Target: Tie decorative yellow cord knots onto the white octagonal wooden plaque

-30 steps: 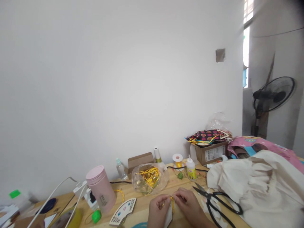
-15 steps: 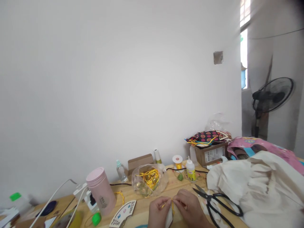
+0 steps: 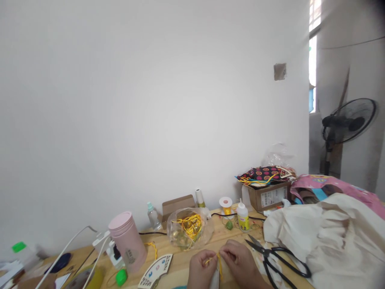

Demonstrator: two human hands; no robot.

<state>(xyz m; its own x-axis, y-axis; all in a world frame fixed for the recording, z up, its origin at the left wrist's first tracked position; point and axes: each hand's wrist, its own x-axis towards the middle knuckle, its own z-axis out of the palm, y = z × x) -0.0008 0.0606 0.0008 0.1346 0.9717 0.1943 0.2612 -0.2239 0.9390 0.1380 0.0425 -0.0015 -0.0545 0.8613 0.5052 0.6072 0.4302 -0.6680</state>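
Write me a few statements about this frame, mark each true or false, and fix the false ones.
1. The left hand holds yellow cord. True.
2. The scissors lie left of the left hand. False: they lie right of the right hand.
3. The white bottle with a yellow label stands upright. True.
4. The pink canister is lying on its side. False: it is standing.
5. The fan-shaped piece lies between canister and hands. True.

L grip (image 3: 203, 268) & R grip (image 3: 240, 261) pinch yellow cord (image 3: 220, 268) nr blk scissors (image 3: 266, 253).
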